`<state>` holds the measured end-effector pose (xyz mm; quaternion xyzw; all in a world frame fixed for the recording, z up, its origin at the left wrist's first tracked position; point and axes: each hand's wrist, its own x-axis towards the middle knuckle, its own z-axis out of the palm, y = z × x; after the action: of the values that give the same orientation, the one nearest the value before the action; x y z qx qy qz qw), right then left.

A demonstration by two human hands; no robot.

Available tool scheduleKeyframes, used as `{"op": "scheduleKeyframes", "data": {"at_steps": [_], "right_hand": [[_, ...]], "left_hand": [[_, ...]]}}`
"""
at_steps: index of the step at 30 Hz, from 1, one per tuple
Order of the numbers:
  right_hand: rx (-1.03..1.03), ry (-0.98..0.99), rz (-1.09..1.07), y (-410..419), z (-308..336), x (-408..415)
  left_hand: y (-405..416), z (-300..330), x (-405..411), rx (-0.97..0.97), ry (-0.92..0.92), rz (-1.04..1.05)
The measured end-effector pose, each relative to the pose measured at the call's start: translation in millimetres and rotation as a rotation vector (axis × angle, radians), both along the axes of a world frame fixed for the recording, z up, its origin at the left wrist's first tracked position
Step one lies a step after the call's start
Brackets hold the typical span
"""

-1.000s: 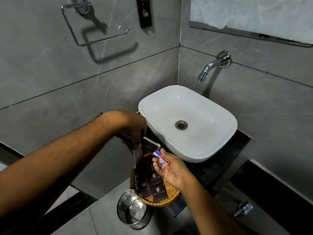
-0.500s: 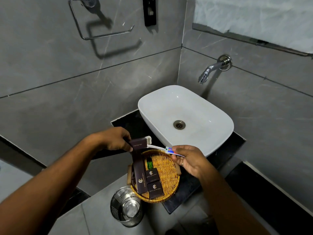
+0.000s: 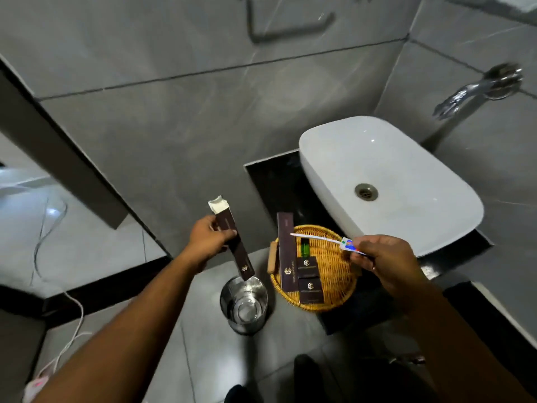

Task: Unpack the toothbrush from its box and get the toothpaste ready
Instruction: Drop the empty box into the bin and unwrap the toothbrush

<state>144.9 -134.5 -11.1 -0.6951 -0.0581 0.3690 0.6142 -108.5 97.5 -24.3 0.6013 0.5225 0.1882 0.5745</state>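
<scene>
A person's left hand (image 3: pixel 209 239) grips a dark brown toothbrush box (image 3: pixel 232 239), its white end flap open at the top and its lower end hanging over a shiny metal bin (image 3: pixel 243 305) on the floor. The right hand (image 3: pixel 383 257) pinches a white toothbrush (image 3: pixel 315 238) together with a small toothpaste tube (image 3: pixel 350 245) above a wicker basket (image 3: pixel 337 274) of dark boxes, which sits on a black counter (image 3: pixel 279 181) just beside a white sink (image 3: pixel 406 158).

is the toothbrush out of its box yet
Out: the right hand holds the toothbrush over the basket; the left hand holds the opened box.
</scene>
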Motion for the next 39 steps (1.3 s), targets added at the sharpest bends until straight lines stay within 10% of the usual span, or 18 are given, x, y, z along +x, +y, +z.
{"op": "scheduleKeyframes", "data": {"at_steps": [24, 31, 35, 39], "right_hand": [[0.022, -0.078, -0.012, 15.2, -39.3, -22.1], [-0.143, -0.095, 0.035, 17.5, -27.1, -22.0], [-0.256, -0.202, 0.134, 13.2, 3.5, -19.5], [-0.295, -0.347, 0.235, 8.8, 38.7, -13.8]], "left_hand": [[23.3, -236.1, -20.7, -0.406, 0.142, 0.087], [10.3, -119.8, 25.0, 0.223, -0.010, 0.145], [-50.2, -29.3, 75.6, 0.739, -0.180, -0.326], [-91.1, 7.5, 120.5, 0.710, 0.001, -0.911]]}}
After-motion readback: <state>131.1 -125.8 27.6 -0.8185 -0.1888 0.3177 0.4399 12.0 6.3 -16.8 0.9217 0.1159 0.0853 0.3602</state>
